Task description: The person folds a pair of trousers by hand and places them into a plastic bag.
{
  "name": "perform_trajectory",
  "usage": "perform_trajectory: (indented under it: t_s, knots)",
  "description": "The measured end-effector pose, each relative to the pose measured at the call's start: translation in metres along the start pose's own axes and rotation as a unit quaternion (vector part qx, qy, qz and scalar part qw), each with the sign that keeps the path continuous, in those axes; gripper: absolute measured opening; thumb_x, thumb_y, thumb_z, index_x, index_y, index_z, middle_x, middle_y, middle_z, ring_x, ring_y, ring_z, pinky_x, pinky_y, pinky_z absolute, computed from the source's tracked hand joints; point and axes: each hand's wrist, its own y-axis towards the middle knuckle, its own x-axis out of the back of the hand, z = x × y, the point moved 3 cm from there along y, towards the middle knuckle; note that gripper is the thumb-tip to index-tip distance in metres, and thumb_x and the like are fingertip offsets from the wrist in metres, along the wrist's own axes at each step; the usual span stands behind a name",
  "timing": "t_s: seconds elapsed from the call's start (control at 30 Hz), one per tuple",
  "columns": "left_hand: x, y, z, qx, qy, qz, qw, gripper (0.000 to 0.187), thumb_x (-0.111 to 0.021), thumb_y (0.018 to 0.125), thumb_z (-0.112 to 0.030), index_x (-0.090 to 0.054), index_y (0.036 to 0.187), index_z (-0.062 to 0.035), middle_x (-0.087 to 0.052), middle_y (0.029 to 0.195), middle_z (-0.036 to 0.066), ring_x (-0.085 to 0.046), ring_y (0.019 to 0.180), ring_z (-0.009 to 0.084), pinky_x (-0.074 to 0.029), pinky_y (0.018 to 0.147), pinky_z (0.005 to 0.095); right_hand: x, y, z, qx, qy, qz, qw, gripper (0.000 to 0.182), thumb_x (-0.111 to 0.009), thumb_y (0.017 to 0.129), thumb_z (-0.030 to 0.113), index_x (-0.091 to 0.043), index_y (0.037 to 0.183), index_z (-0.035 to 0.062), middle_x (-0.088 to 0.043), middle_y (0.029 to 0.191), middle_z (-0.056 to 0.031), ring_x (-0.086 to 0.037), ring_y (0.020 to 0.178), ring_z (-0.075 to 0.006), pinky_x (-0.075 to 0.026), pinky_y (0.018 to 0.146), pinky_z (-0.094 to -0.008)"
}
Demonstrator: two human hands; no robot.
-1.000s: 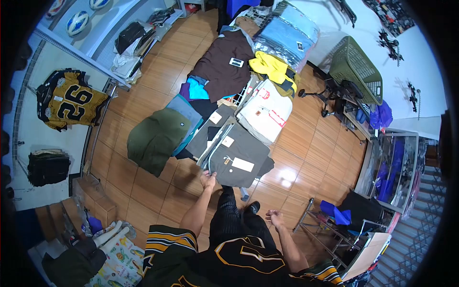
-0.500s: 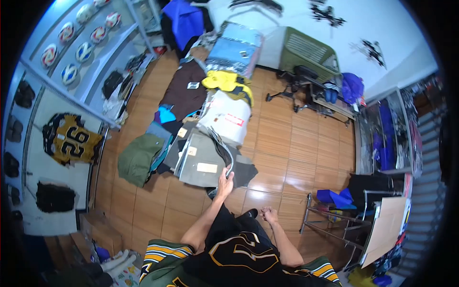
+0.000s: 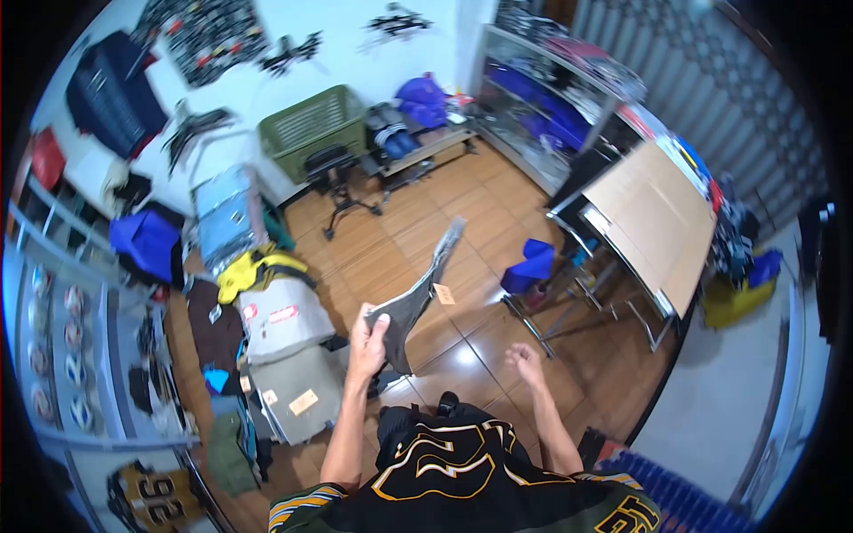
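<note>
My left hand (image 3: 367, 346) grips one edge of a thin folded dark grey garment (image 3: 410, 313), thumb on top. The garment stands out over the floor, seen nearly edge-on, with a tan paper tag (image 3: 444, 294) hanging from it. Out to the right, my right hand (image 3: 526, 362) is raised with its fingers curled in and nothing visible in them. Left of my left hand lies a stack of folded grey garments (image 3: 302, 377) with tan labels. Beyond it is a light grey folded pile (image 3: 286, 320) with red print, topped by yellow cloth (image 3: 258, 271).
A cardboard-topped metal-framed table (image 3: 653, 222) stands at right, with blue cloth (image 3: 530, 265) near its legs. At the back are a green basket (image 3: 315, 129), a wheeled chair base (image 3: 342, 191) and a glass cabinet (image 3: 538, 115). Shelves of balls (image 3: 75, 342) line the left.
My left hand has lifted the grey garment off the pile and carried it rightward. My view has turned right, so the piles now appear further left. The right hand stays apart, fingers curled.
</note>
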Motion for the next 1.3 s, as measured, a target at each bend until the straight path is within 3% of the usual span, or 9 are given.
perform_trajectory:
  t_s: [0.2, 0.3, 0.63, 0.83, 0.93, 1.0, 1.03, 1.1, 1.3]
  knots:
    - [-0.069, 0.043, -0.068, -0.03, -0.079, 0.163, 0.983, 0.013, -0.057, 0.103, -0.019, -0.054, 0.099, -0.0065, -0.053, 0.086, -0.004, -0.047, 0.081, 0.0049, -0.041, 0.075, 0.023, 0.052, -0.037, 0.132, 0.195, 0.033, -0.125, 0.972, 0.082, -0.087, 0.075, 0.015, -0.042, 0.143, 0.0039, -0.057, 0.139, -0.015, -0.059, 0.119, -0.0242, -0.045, 0.103, -0.041]
    - [-0.115, 0.062, -0.083, -0.026, -0.097, 0.255, 0.962, 0.015, -0.058, 0.102, -0.02, -0.055, 0.1, -0.0056, -0.055, 0.087, -0.004, -0.048, 0.083, 0.0051, -0.041, 0.077, 0.023, 0.082, -0.068, 0.179, 0.25, 0.068, 0.028, 0.965, 0.05, -0.083, 0.077, 0.005, -0.059, 0.121, 0.0018, -0.065, 0.109, -0.004, -0.061, 0.104, -0.0158, -0.048, 0.096, -0.0333]
    - [-0.263, 0.158, -0.123, -0.139, -0.067, 0.457, 0.876, 0.017, -0.063, 0.1, -0.017, -0.065, 0.103, -0.0013, -0.062, 0.086, -0.002, -0.055, 0.084, 0.0069, -0.045, 0.077, 0.025, 0.159, -0.162, 0.239, 0.252, 0.042, -0.359, 0.898, 0.015, -0.074, 0.088, 0.006, -0.074, 0.099, -0.004, -0.073, 0.091, -0.0022, -0.063, 0.081, -0.0087, -0.052, 0.074, -0.0285]
    - [-0.354, 0.237, -0.173, -0.364, -0.079, 0.485, 0.791, 0.016, -0.07, 0.089, 0.0, -0.07, 0.105, 0.0016, -0.064, 0.112, 0.012, -0.061, 0.103, 0.0174, -0.047, 0.094, 0.0293, 0.193, -0.162, 0.33, 0.3, -0.142, -0.635, 0.697, 0.024, -0.076, 0.088, 0.016, -0.07, 0.098, -0.0039, -0.075, 0.095, -0.0146, -0.069, 0.082, -0.0165, -0.052, 0.072, -0.0329]
    - [-0.383, 0.265, -0.192, -0.384, -0.037, 0.475, 0.791, 0.019, -0.075, 0.085, -0.001, -0.074, 0.104, -0.0002, -0.061, 0.099, 0.008, -0.057, 0.085, 0.0148, -0.046, 0.075, 0.027, 0.201, -0.151, 0.358, 0.127, -0.22, -0.709, 0.657, 0.029, -0.074, 0.09, 0.024, -0.069, 0.096, -0.0039, -0.075, 0.09, -0.015, -0.071, 0.08, -0.0228, -0.052, 0.069, -0.0333]
    - [-0.404, 0.279, -0.196, -0.423, -0.028, 0.454, 0.784, 0.023, -0.077, 0.084, -0.005, -0.076, 0.107, -0.0024, -0.052, 0.076, 0.003, -0.045, 0.066, 0.0093, -0.037, 0.056, 0.0269, 0.223, -0.136, 0.35, -0.019, -0.376, -0.779, 0.501, 0.035, -0.072, 0.092, 0.03, -0.069, 0.088, -0.0043, -0.073, 0.076, -0.0146, -0.071, 0.067, -0.0244, -0.052, 0.061, -0.033]
    - [-0.413, 0.284, -0.198, -0.419, -0.029, 0.46, 0.782, 0.023, -0.077, 0.084, -0.005, -0.076, 0.107, -0.0024, -0.052, 0.076, 0.003, -0.045, 0.066, 0.0093, -0.037, 0.056, 0.0269, 0.218, -0.134, 0.367, -0.027, -0.377, -0.779, 0.5, 0.035, -0.072, 0.092, 0.03, -0.069, 0.088, -0.0043, -0.073, 0.076, -0.0146, -0.071, 0.067, -0.0244, -0.052, 0.061, -0.033]
    - [-0.429, 0.294, -0.203, -0.388, -0.043, 0.477, 0.787, 0.023, -0.077, 0.086, -0.008, -0.076, 0.108, -0.0029, -0.045, 0.064, 0.002, -0.041, 0.06, 0.0071, -0.035, 0.054, 0.0264, 0.215, -0.124, 0.39, 0.091, -0.113, -0.739, 0.658, 0.039, -0.073, 0.092, 0.033, -0.067, 0.078, -0.0033, -0.07, 0.066, -0.0128, -0.069, 0.057, -0.0216, -0.051, 0.055, -0.0325]
    - [-0.492, 0.342, -0.194, -0.379, -0.026, 0.488, 0.786, 0.02, -0.075, 0.09, -0.018, -0.077, 0.101, -0.0008, -0.049, 0.052, 0.001, -0.04, 0.052, 0.0035, -0.033, 0.047, 0.0266, 0.281, -0.051, 0.384, 0.186, -0.049, -0.767, 0.612, 0.046, -0.074, 0.092, 0.035, -0.066, 0.071, -0.0045, -0.072, 0.07, -0.0106, -0.065, 0.056, -0.0141, -0.051, 0.053, -0.0297]
